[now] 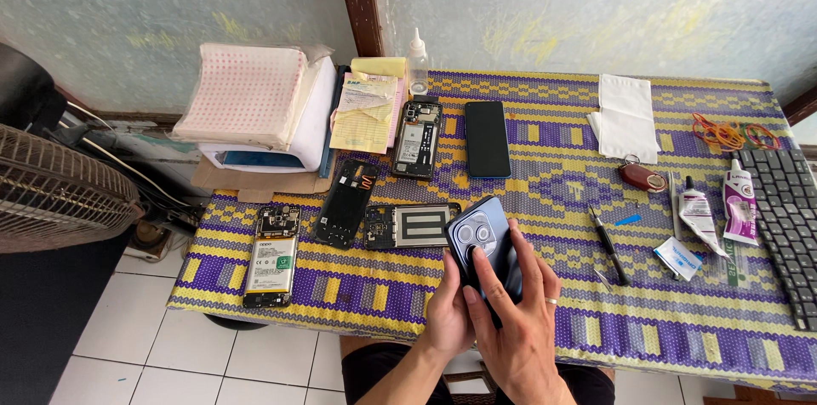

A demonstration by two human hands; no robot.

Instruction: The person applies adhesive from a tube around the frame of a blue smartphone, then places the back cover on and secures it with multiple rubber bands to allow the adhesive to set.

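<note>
Head view: left hand (448,313) and right hand (511,320), fingers curled closed, clasped the dark blue phone (482,243) at 6 o'clock on the patterned mat (553,175); likely light, rigid, slippery, best gripped by edges

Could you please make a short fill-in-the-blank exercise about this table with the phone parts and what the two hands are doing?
1. Both hands, the left hand and the right hand, hold a dark blue ____ with its camera side up.
2. The right hand wears a ____ on one finger.
3. The red rubber bands lie just above the black ____ at the table's right edge.

Missing words: phone; ring; keyboard
</note>
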